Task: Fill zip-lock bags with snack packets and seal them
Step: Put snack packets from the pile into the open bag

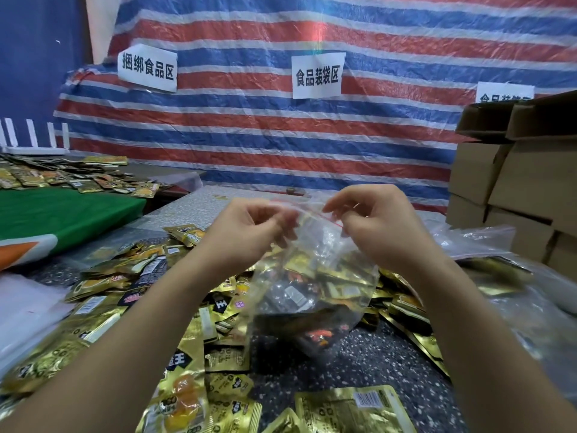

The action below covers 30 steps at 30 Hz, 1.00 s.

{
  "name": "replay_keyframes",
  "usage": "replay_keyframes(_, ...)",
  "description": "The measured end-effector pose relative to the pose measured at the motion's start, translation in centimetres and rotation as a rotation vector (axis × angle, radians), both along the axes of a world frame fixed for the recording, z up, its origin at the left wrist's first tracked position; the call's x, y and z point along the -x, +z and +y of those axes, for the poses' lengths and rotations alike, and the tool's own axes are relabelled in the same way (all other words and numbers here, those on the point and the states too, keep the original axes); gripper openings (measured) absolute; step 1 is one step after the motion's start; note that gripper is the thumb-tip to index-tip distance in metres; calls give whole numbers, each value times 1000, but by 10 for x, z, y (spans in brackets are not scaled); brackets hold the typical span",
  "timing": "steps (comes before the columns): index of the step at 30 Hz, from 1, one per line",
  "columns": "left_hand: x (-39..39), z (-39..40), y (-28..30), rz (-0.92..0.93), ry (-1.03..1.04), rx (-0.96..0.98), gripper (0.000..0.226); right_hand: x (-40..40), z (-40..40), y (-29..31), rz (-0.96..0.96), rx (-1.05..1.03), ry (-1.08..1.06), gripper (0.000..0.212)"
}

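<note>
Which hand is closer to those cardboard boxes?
Right. The right hand pinches the bag top on the boxes' side; the left hand is farther across.

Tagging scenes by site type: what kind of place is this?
Probably a makeshift food-packing workstation, not a home. Paper signs taped on a striped tarp mark zones, cartons are stacked at the right, and loose snack packets cover the table around the zip-lock bag both hands pinch.

Two hands point(249, 232), one filled bag point(315, 282), three signs point(317, 75)
</note>
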<state>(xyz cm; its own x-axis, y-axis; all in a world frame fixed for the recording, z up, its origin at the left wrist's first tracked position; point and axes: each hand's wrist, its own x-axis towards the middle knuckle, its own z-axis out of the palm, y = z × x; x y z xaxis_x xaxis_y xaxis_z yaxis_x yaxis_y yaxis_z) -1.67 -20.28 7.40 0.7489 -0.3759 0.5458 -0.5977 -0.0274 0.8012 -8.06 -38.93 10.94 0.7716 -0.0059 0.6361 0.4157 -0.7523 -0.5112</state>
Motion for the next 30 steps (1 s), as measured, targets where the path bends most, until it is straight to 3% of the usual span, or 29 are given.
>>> replay_keyframes(4,4,1,10,-70,100,211,25,5,1,7,-175,-56,65,31)
replay_keyframes(7,8,2,16,-79,169,326,27,3,-4,10,-321,-248,57,25)
replay_keyframes(9,10,4,18,-70,197,365,29,-2,-11,8,-305,-376,9,28)
replay_keyframes(12,10,4,17,-87,230,365,27,-13,-22,-2,-15,-281,-99,30)
replay_keyframes(16,11,2,15,-145,305,339,27,-29,-22,-23,436,-111,-1,29)
replay_keyframes(20,12,5,16,-203,368,346,29,-43,-37,-40,451,365,-210,25)
replay_keyframes(23,12,7,18,-213,373,348,30,-50,-51,-58,640,603,-277,14)
replay_keyframes(30,8,7,15,-193,347,312,25,-57,-60,-93,851,661,-363,37)
